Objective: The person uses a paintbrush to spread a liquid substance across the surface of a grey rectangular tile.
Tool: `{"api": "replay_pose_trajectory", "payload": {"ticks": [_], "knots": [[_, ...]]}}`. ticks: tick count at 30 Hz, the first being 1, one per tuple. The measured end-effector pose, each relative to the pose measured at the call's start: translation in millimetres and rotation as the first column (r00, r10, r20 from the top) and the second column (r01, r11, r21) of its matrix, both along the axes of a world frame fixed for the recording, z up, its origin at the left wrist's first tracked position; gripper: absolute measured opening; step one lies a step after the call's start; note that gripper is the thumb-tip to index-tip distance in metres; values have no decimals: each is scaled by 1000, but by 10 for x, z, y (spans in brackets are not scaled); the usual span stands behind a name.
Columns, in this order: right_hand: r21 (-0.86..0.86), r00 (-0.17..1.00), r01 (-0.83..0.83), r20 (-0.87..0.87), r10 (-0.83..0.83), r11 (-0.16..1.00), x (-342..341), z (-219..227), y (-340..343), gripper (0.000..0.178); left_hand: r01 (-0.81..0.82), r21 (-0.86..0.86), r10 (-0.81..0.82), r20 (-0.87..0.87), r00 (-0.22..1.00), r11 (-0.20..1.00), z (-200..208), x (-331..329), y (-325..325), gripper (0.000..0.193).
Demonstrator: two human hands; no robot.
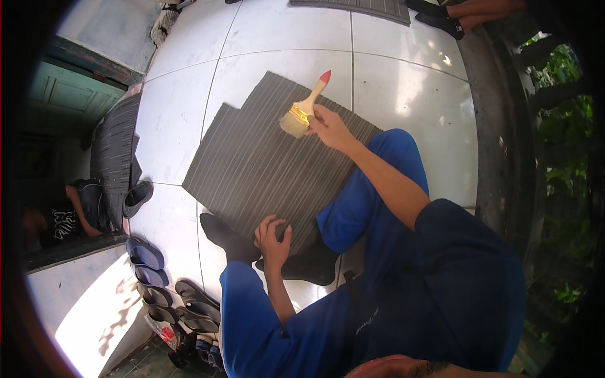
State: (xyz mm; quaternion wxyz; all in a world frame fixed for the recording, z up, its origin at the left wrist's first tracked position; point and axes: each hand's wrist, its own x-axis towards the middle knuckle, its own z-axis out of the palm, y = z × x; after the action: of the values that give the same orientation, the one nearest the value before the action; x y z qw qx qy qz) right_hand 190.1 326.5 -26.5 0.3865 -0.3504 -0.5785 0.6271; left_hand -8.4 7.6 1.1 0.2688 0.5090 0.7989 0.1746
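My right hand (332, 128) grips a flat paintbrush (307, 107) around the lower handle and metal band. Its pale bristles point down to the left over a dark grey striped mat (252, 157), and the red-tipped wooden handle slants up and away. Whether the bristles touch the mat cannot be made out. The mat lies in front of me, one corner notched, its near part by my crossed legs. At that near part rests my left hand (272, 244), fingers bent and thumb spread apart, touching the mat's surface.
White floor tiles (403, 82) surround the mat. Several sandals (146, 253) line the wall at left. A person (75, 211) sits in the doorway beside a hanging dark striped mat (115, 157). Another striped mat (359, 6) and a person's feet (441, 22) are at the far side.
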Motion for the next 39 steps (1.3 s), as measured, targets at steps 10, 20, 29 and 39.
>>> {"api": "replay_pose_trajectory", "payload": {"ticks": [10,20,29,39], "knots": [[82,989,149,-11,-148,985,14,-96,50,41,2,-11,-2,10,1000,1000,13,15,26,29],[37,994,83,73,-85,996,40,49,16,40,-2,-2,2,7,1000,1000,12,3,7,30],[-104,994,65,-83,-74,992,-17,-65,48,40,1,1,-1,7,1000,1000,-19,-8,8,29],[-175,998,36,-51,-45,984,11,54,6,73,-7,-15,7,16,1000,1000,11,4,16,29]]}}
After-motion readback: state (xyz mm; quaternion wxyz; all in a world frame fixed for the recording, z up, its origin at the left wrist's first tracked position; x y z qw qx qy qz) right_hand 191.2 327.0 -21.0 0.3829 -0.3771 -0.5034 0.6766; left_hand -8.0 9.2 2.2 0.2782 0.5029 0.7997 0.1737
